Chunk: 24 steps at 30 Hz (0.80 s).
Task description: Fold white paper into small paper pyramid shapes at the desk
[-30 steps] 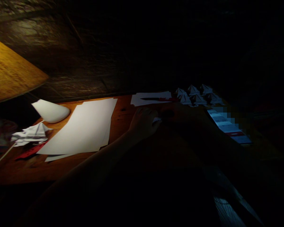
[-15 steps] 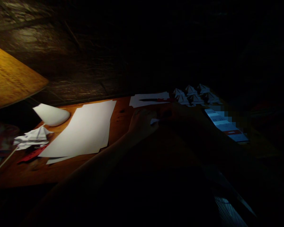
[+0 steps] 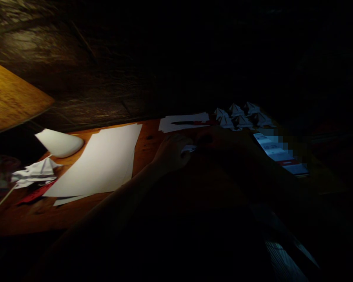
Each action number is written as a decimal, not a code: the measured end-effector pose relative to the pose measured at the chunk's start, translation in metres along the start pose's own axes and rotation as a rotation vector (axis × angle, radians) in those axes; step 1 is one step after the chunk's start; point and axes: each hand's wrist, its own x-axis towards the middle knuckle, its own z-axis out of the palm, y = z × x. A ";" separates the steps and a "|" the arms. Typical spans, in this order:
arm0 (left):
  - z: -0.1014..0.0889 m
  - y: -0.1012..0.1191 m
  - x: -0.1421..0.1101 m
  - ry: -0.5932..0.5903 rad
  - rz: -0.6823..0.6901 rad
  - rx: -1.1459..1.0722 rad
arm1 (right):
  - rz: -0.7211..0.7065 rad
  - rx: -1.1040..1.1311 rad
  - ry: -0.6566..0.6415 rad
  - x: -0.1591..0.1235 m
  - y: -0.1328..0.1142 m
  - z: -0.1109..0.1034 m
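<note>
The scene is very dark. My left hand point(image 3: 170, 150) rests on the wooden table point(image 3: 148, 147) with its fingers curled round a small piece of white paper point(image 3: 189, 148). My right hand point(image 3: 211, 141) meets it from the right, deep in shadow; its fingers seem to touch the same paper, but their shape does not show. Just beyond the hands lies a small sheet of white paper point(image 3: 184, 121) with a dark knife or cutter with a red handle point(image 3: 191, 122) on it. A cluster of several folded paper figures point(image 3: 241, 116) sits at the far right.
A stack of large white sheets point(image 3: 101, 160) lies left of my hands. A white cone-shaped object point(image 3: 59, 143), crumpled folded paper point(image 3: 35, 172) and a red strip point(image 3: 37, 192) sit at the far left. A printed card point(image 3: 279, 154) lies right. A wooden stool top point(image 3: 8, 98) stands at left.
The view has drifted slightly, so everything sits a little further left. My hands stay together on the small paper piece, shifting only slightly.
</note>
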 end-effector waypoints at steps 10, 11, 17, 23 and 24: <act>-0.001 -0.006 0.002 -0.006 0.056 0.018 | 0.002 -0.307 0.017 -0.001 -0.028 0.001; -0.002 -0.008 0.001 -0.015 0.078 0.011 | 0.000 -0.312 0.009 -0.001 -0.030 0.000; -0.004 -0.016 -0.001 -0.030 0.143 -0.010 | -0.002 -0.352 0.022 -0.003 -0.034 -0.002; -0.004 -0.015 0.001 -0.031 0.139 0.055 | -0.062 -0.448 0.066 -0.001 -0.040 0.005; -0.004 -0.014 0.001 -0.032 0.136 0.067 | -0.068 -0.473 0.076 -0.001 -0.041 0.006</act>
